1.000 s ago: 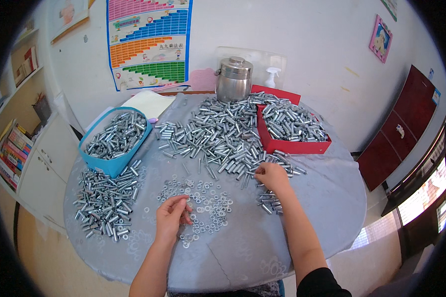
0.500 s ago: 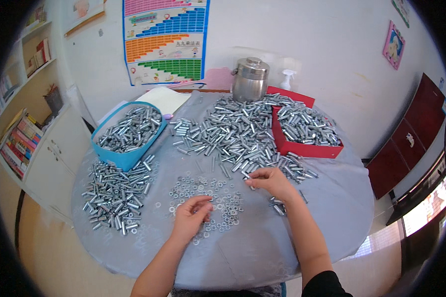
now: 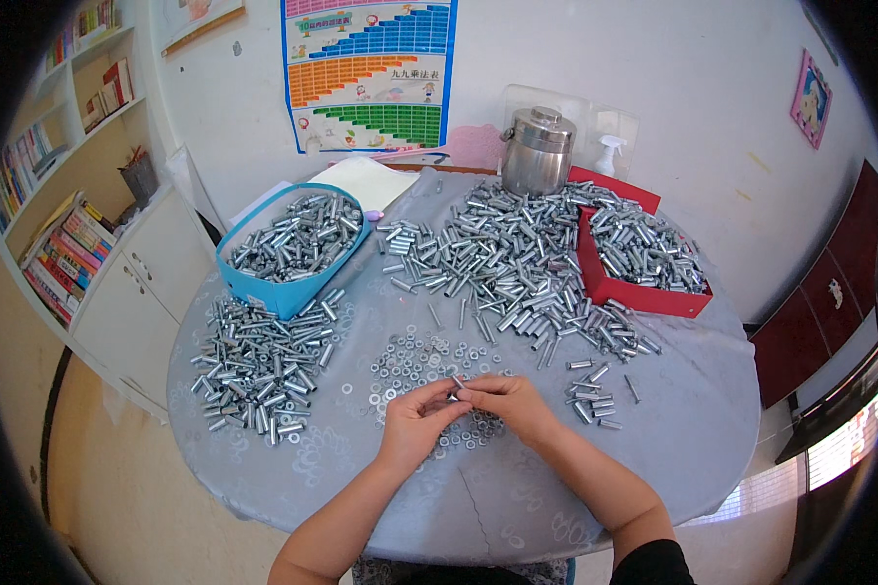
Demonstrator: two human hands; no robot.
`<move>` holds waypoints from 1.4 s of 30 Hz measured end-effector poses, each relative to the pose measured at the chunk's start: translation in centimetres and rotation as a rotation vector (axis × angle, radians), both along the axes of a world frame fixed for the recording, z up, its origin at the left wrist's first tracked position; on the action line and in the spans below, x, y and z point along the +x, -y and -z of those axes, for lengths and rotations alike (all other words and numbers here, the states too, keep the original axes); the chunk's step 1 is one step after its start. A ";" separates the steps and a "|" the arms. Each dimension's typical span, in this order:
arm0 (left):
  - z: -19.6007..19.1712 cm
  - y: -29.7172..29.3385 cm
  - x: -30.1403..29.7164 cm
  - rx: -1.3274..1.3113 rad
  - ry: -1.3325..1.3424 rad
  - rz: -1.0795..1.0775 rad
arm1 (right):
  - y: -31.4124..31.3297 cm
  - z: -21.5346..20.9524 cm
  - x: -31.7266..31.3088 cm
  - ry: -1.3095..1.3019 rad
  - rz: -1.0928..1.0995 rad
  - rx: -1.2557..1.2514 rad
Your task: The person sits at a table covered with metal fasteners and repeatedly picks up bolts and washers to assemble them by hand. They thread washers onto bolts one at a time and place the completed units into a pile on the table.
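My two hands meet over the near part of a spread of small washers and nuts point(image 3: 418, 363). A short silvery metal bolt point(image 3: 458, 383) sticks up between the fingertips, its lower part hidden. My right hand point(image 3: 517, 404) pinches it from the right with thumb and forefinger. My left hand point(image 3: 412, 421) is closed against its other side, thumb and fingertips together; anything small within that pinch is hidden. Right of my right hand lies a small group of metal sleeves and bolts point(image 3: 592, 402). Beyond the washers spreads a large heap of similar pieces point(image 3: 502, 249).
At the left, a blue basket point(image 3: 298, 296) full of metal pieces stands behind another pile point(image 3: 263, 366). A red box point(image 3: 654, 300), also filled, sits at the right. A steel canister point(image 3: 538, 156) and white spray bottle point(image 3: 610, 154) stand at the back.
My right hand has moved left and nearer with the bolt, while my left hand has come to meet it. The earlier gap between the hands has closed. The whole view has shifted slightly.
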State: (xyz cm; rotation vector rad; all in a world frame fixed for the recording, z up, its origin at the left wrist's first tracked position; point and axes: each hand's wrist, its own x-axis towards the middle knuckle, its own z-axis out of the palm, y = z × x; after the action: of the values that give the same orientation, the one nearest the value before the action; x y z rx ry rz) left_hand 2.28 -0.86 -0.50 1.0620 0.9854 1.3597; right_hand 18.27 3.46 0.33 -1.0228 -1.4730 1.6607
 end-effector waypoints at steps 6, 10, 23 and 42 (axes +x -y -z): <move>-0.1 -0.1 -0.4 -0.009 -0.127 -0.090 | -0.1 -0.5 -0.1 -0.086 0.077 -0.009; 0.0 -0.2 -0.5 0.005 -0.178 -0.061 | -0.7 0.3 0.1 -0.245 0.112 0.032; 0.2 -0.2 -0.2 0.107 -0.297 -0.005 | 0.6 -1.4 -0.3 0.082 0.063 0.356; 0.1 -0.2 -0.3 0.144 -0.332 -0.057 | 0.3 -0.4 -0.3 0.302 0.029 0.734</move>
State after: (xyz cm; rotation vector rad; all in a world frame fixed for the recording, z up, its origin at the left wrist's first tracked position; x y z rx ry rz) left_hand 1.93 -0.70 -0.55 1.4093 1.1796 1.3413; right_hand 17.95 3.11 0.69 -0.8735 -2.0297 0.8264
